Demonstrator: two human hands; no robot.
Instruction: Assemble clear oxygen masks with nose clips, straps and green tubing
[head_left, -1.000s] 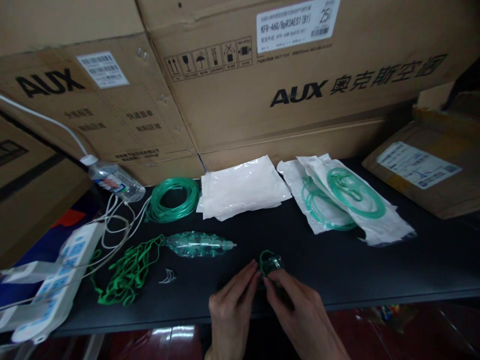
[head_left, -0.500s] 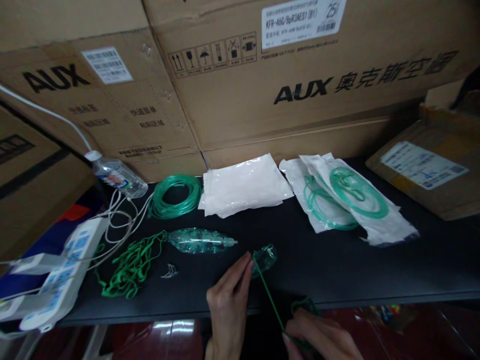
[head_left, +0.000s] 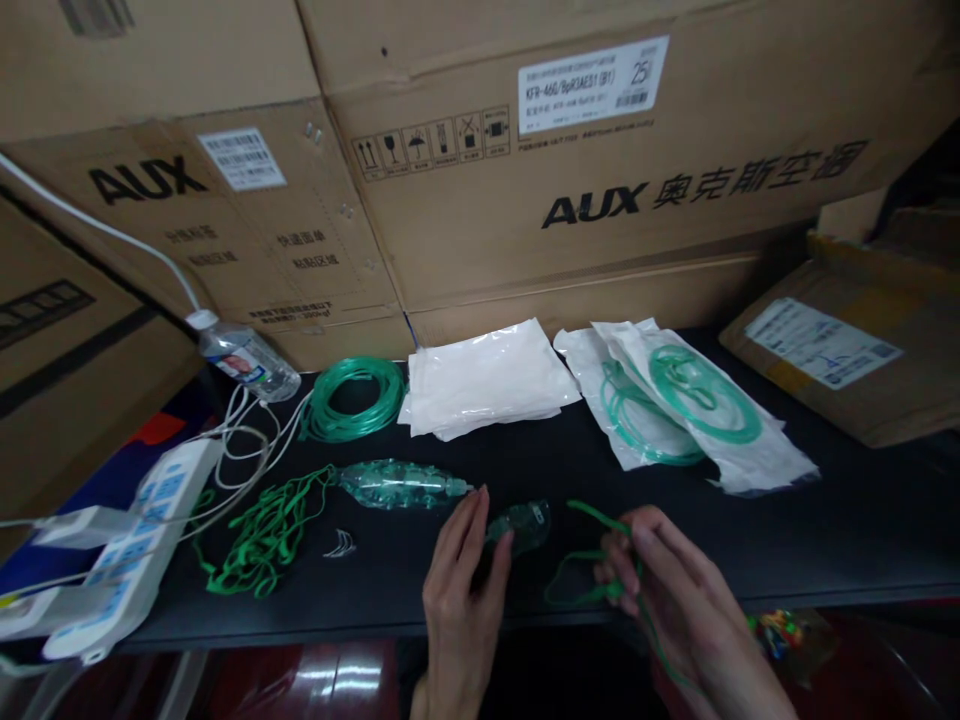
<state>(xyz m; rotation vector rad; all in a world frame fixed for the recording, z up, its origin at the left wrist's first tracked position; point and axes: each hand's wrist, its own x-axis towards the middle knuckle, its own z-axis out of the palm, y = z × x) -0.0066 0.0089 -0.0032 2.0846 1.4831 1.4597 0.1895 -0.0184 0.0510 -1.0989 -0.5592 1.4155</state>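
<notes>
Near the table's front edge, my left hand has its thumb and fingers around the left end of a clear green oxygen mask. To its right, my right hand pinches a green elastic strap; one end sticks out to the left, a loop hangs below and a tail trails down past the palm. Strap and mask are apart. Just beyond my left fingertips lies a row of nested clear green masks. Left of these is a tangled heap of green straps, with several small metal strips beside it.
Coiled green tubing, white pouches and packed tubing sets line the back. A power strip, cables and a bottle are at left. Large cartons stand behind; a smaller box sits at right.
My right hand has moved up and right with the strap, which was stretched taut from the mask and now hangs loose. My left hand has shifted its grip on the mask, fingers more spread.
</notes>
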